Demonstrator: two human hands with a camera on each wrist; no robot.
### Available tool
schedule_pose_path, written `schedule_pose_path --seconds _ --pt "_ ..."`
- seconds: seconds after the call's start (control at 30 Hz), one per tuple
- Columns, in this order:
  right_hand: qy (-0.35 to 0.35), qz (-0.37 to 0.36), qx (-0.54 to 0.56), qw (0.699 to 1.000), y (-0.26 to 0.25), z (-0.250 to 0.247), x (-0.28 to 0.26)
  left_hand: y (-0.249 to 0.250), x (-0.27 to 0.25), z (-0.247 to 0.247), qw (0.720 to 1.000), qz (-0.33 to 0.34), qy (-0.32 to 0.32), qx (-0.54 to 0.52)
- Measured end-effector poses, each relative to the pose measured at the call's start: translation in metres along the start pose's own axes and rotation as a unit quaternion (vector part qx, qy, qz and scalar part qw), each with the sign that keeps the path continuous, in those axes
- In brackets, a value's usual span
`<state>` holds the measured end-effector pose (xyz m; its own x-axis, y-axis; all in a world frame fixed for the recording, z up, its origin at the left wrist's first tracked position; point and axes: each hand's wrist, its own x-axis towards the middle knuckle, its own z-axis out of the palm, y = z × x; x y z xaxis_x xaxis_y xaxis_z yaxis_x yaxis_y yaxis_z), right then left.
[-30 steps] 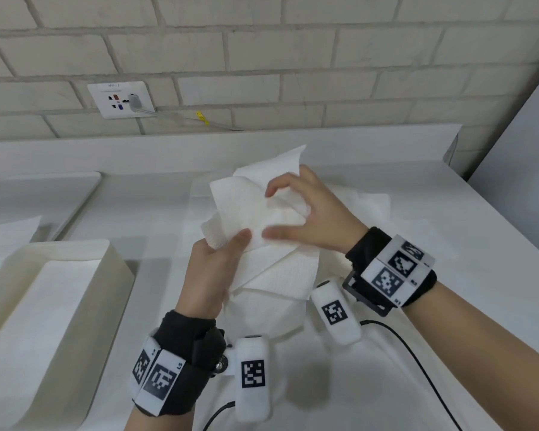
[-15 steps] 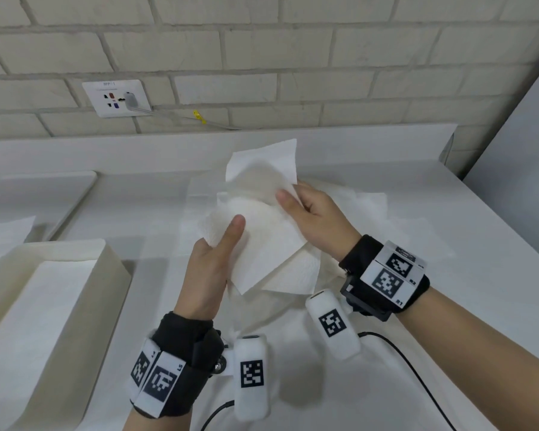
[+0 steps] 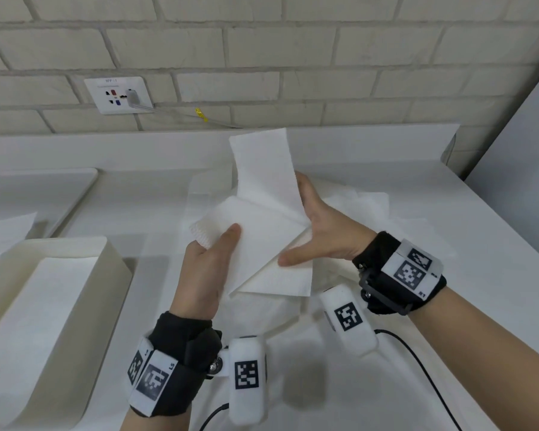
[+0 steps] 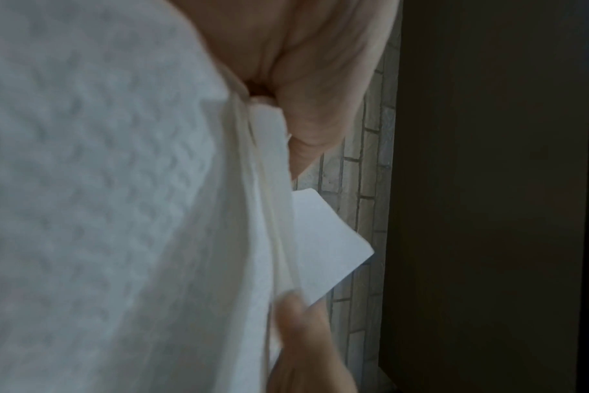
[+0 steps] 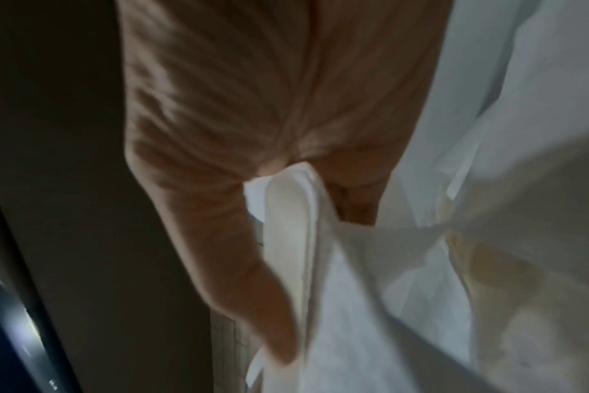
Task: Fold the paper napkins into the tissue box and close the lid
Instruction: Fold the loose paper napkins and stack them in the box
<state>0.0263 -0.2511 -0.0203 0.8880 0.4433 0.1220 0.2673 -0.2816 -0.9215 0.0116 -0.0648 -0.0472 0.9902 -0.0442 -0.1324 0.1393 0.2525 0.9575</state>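
A white paper napkin (image 3: 262,225) is held up above the counter between both hands. My left hand (image 3: 206,269) grips its left side, thumb on the front face and fingers hidden behind. My right hand (image 3: 321,231) holds its right edge, thumb across the lower front, fingers behind the upright flap. The left wrist view is filled by the napkin (image 4: 118,212) with my right hand (image 4: 320,79) pinching its edge. In the right wrist view the thumb (image 5: 239,266) presses folded paper (image 5: 320,292). The cream tissue box (image 3: 106,275) stands open at the left with flat napkins inside.
More loose napkins (image 3: 364,209) lie on the white counter (image 3: 479,275) under and behind my hands. A wall socket (image 3: 119,94) with a plugged cable sits on the brick wall. A white tray (image 3: 38,188) lies at the far left. A grey panel stands at the right.
The right hand slid from the napkin's middle to its right edge, thumb now spread across the lower front. The upper flap stands taller and the napkin is opened flatter.
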Motion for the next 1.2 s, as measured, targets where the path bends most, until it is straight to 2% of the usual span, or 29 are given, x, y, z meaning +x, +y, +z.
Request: schedule_pose_path --seconds 0.07,0.2,0.37,0.47,0.57,0.67,0.8,0.9,1.07,1.2 --pt "0.017 0.011 -0.018 1.000 0.003 0.000 0.001 0.000 0.000 0.000 1.000 0.000 -0.005 0.000" --pt "0.104 0.020 -0.003 0.994 -0.001 0.009 0.005 -0.002 0.000 0.002 1.000 -0.002 -0.018 -0.013" --pt "0.197 0.029 0.086 0.976 -0.002 0.017 0.008 0.003 -0.001 0.005 0.995 -0.028 -0.047 -0.083" --pt "0.200 0.067 0.182 0.960 -0.003 0.013 0.004 0.007 0.000 -0.001 0.992 -0.096 -0.064 -0.060" --pt "0.190 0.081 0.226 0.952 -0.004 0.012 -0.001 0.008 0.006 -0.006 0.988 -0.116 -0.099 -0.023" --pt "0.172 0.108 0.249 0.947 -0.007 0.014 -0.003 0.008 0.011 0.001 0.992 -0.071 -0.108 -0.007" --pt "0.225 0.171 0.219 0.934 -0.006 0.015 -0.001 0.006 0.018 0.005 0.999 -0.029 -0.025 0.019" --pt "0.217 0.193 0.229 0.929 -0.005 0.018 -0.003 0.008 0.019 0.006 1.000 -0.010 0.008 0.011" --pt "0.205 0.234 0.259 0.914 0.002 0.014 -0.006 0.012 0.016 0.009 0.999 0.026 -0.028 0.004" --pt "0.190 0.249 0.210 0.926 0.001 0.014 -0.007 0.010 0.010 0.014 0.995 0.060 -0.059 0.055"
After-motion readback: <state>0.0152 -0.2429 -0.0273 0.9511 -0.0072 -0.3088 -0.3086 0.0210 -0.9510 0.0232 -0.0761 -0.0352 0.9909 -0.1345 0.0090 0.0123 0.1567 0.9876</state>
